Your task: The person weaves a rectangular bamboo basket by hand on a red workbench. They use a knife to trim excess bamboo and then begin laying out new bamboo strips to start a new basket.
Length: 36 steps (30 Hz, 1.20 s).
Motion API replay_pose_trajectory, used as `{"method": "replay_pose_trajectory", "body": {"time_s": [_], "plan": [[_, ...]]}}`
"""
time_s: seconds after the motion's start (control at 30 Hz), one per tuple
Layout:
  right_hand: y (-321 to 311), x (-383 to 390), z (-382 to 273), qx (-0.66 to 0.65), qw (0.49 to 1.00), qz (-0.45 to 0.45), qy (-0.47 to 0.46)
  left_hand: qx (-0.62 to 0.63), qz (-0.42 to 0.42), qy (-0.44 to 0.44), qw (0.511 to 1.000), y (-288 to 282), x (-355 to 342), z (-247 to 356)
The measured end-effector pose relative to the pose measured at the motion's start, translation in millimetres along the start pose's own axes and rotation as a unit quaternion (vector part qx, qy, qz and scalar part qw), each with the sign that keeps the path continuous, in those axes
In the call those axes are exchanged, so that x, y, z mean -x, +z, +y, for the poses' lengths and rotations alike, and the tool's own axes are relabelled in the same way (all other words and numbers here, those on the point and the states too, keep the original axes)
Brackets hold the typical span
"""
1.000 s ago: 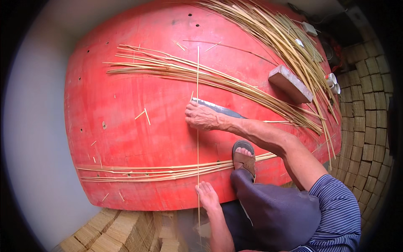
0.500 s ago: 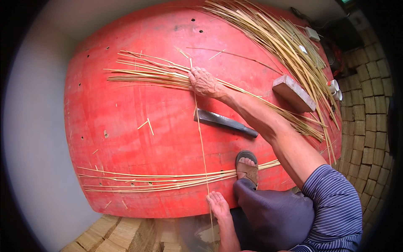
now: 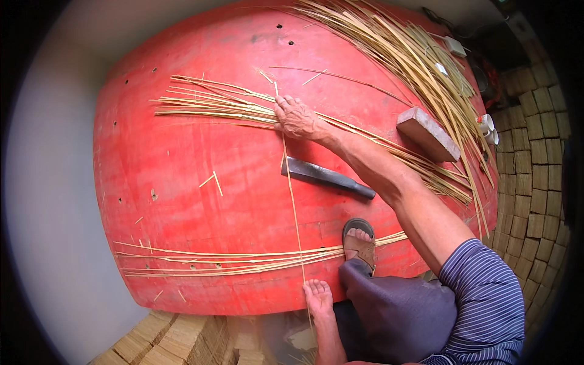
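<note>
My right hand (image 3: 297, 117) is closed around a bundle of thin bamboo strips (image 3: 213, 111) on the red board (image 3: 201, 146). A single narrow bamboo strip (image 3: 294, 210) runs from under that hand down to my left hand (image 3: 319, 297), its short upper end sticking out beyond the right hand. Palm up near the board's front edge, my left hand has the strip between thumb and fingers; its grip is partly hidden. Beside the strip lies a dark metal cleaver-like blade with a long handle (image 3: 328, 177). My sandalled foot (image 3: 359, 243) presses on another row of strips (image 3: 225, 269).
A big pile of long strips (image 3: 420, 67) covers the far right of the board. A brick-like block (image 3: 427, 134) lies beside it, with white cups (image 3: 488, 129) at the edge. Several small offcuts (image 3: 213, 180) are scattered about. Stacked wooden blocks (image 3: 182, 337) stand below the front edge.
My left hand has shifted very slightly to the right and up, along with the lower part of the single strip. My right hand stays on the bundle.
</note>
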State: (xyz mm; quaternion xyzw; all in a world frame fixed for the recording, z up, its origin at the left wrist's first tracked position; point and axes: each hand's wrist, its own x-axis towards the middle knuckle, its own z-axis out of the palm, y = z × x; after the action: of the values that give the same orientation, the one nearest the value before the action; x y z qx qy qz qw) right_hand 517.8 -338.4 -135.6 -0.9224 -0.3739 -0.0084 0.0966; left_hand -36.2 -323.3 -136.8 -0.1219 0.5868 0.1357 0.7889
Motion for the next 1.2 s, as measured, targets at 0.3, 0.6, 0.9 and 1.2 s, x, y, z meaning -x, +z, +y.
{"method": "replay_pose_trajectory", "body": {"time_s": [0.3, 0.6, 0.9, 1.2], "plan": [[-9, -4, -2, -0.052, 0.998, -0.015, 0.018, -0.4, 0.036, 0.094, 0.911, 27, 24, -3], [-17, 126, -103, -0.221, 0.944, -0.027, -0.243, -0.655, 0.011, 0.44, 0.614, 56, 21, -3], [-62, 209, -72, 0.007, 0.988, -0.094, 0.12, -0.705, 0.036, 0.433, 0.56, 67, 27, -7], [-78, 309, 14, -0.016, 0.957, -0.207, 0.204, -0.716, 0.021, 0.439, 0.542, 60, 23, -3]]}}
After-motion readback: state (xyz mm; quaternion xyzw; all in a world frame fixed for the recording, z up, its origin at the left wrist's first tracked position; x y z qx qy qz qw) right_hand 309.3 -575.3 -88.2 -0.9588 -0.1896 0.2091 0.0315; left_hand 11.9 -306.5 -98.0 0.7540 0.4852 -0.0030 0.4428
